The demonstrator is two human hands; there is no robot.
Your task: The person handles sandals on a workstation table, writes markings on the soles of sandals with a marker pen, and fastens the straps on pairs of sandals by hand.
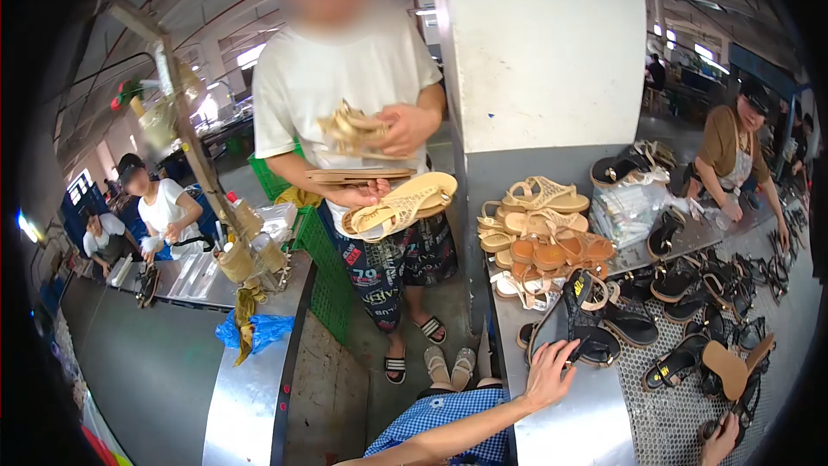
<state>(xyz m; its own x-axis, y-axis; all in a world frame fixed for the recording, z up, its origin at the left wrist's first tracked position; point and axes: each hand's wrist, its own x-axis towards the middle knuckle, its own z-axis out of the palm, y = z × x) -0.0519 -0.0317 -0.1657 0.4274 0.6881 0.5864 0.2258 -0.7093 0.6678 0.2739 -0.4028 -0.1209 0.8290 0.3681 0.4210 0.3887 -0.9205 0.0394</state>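
Observation:
My left hand (549,373) reaches over the metal table's edge, its fingers curled on the lower end of a black sandal (562,318). That sandal is tilted up, with gold lettering on its insole. At the lower right, my right hand (723,440) is closed on another dark sandal (712,429), mostly hidden by the fingers. Near it lies a black sandal with its tan sole (725,370) turned up. Brown sandals (561,250) and beige sandals (545,195) are piled beyond my left hand.
A person (345,103) stands ahead, holding beige sandals (401,207) and flat brown pieces. Many black sandals (681,280) cover the perforated table (642,418). A bag of clear packets (630,211) lies by a white pillar (552,52). Another person (731,151) works at right; green crates (323,267) stand left.

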